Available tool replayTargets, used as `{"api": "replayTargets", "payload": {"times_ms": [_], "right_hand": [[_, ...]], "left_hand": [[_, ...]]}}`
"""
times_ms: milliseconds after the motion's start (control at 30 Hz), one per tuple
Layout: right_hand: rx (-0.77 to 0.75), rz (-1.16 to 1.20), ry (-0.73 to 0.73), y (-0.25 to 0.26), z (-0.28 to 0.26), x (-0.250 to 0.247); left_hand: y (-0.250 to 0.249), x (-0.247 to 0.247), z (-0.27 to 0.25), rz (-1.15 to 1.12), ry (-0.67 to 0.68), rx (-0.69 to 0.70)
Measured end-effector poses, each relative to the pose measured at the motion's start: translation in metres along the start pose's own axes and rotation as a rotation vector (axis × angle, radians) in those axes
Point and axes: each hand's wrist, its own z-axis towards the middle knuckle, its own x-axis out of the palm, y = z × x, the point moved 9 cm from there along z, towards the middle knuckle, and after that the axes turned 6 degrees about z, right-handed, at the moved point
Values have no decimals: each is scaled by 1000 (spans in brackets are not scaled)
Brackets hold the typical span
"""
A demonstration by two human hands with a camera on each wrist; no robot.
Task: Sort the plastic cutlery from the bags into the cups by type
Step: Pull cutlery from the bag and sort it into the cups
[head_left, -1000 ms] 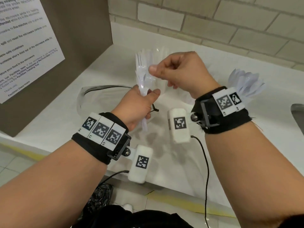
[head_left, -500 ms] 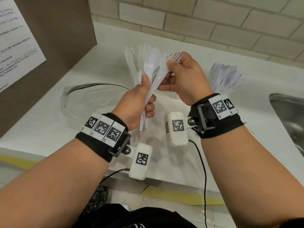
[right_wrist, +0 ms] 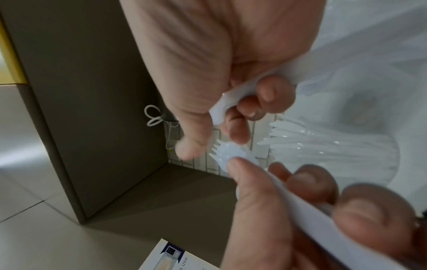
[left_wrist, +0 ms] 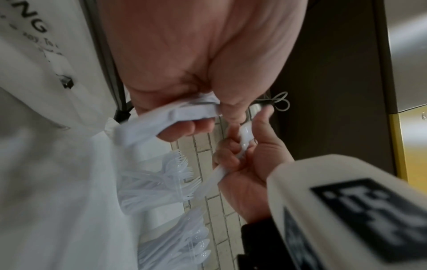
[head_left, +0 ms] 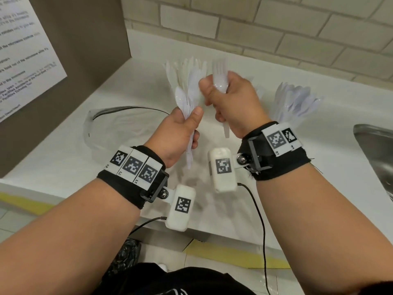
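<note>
White plastic fork (head_left: 220,81) clamped upright in right hand (head_left: 231,103), apparently singled out for cup of forks (head_left: 187,69) behind. Left hand (head_left: 180,133) grips leftover mixed white cutlery bundle (head_left: 187,99), keeping it ready for sorting.

- The cutlery bundle (head_left: 187,96) is showing as white, glossy, slightly translucent plastic.
- The countertop (head_left: 63,158) is looking smooth, matt white.
- The sink (head_left: 376,154) at the right is gleaming as brushed metal.
- The far wall (head_left: 276,28) is showing matt, rough brick.
- The wrist bands (head_left: 282,165) are looking like black cloth.
</note>
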Motion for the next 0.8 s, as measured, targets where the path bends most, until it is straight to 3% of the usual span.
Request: {"api": "replayTargets", "payload": {"times_ms": [200,333,433,533,667,800], "right_hand": [[117,169,15,-15,1,7],[136,241,47,-18,1,10],[125,281,-37,-18,1,1],[81,253,-133,-13,2,-11],[-14,135,-57,-4,0,0],[-50,-85,-10,-6,0,9]], "left_hand": [[0,5,0,-7,65,-2],[3,2,1,-174,39,-44],[5,-3,5,-206,-5,-61],[7,-7,7,-100,-46,-61],[7,-6,10,-14,-54,-30],[9,-4,12,-93,-76,-44]]}}
